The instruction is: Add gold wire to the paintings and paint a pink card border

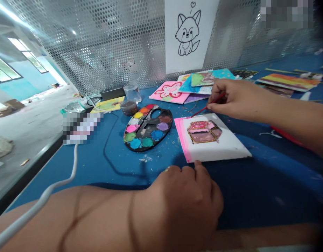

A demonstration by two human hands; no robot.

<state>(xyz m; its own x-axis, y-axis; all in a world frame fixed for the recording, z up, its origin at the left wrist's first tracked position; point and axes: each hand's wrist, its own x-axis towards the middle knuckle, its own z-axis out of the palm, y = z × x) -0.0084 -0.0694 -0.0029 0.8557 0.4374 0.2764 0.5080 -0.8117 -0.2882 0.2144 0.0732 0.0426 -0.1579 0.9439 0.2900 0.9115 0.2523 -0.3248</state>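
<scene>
A thin red paintbrush point(202, 111) is pinched in the fingers of my right hand point(223, 96). Its tip meets the far edge of a small white canvas point(232, 147), by a pink painted band point(182, 138) along the left side. Painted on the canvas is a box-like shape point(205, 132) in pink and brown with dark, gold-flecked outlines. My left hand point(192, 199) is curled on the near side, one finger at the canvas's near edge; its palm side is hidden and nothing shows in it. Left of the canvas lies a black paint palette point(148, 127) with several colours.
Behind the palette stand a cup of murky liquid point(128, 107) and a clear cup point(133, 92). Several painted canvases point(169, 91) lie along a perforated metal screen point(119, 42), where a fox drawing point(188, 35) leans. A white cable point(60, 182) crosses the left front of the blue table point(79, 166).
</scene>
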